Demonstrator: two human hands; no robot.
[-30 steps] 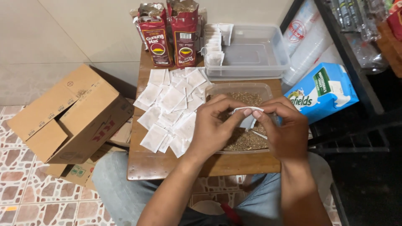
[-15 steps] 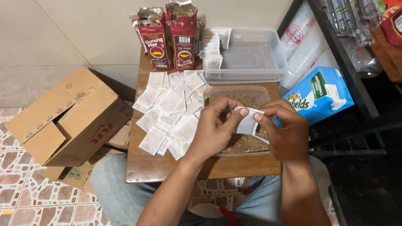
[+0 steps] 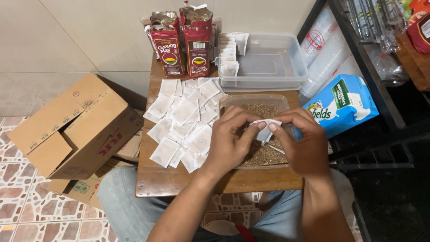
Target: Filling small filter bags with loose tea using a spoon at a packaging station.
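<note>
I'm pinching a small white sachet (image 3: 265, 128) between my left hand (image 3: 230, 139) and right hand (image 3: 301, 143), right above the tea tray (image 3: 282, 99); tugging unevenly risks tearing it.

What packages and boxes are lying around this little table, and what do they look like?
Two tall dark red foil bags: table's back edge, tops torn open, yellow oval emblems.
Blue, white and green carton: right of table, lying tilted.
Brown cardboard box: on the floor, left, flaps open, red print.
Small white paper sachet: pinched between both hands above the loose-tea tray.
</note>
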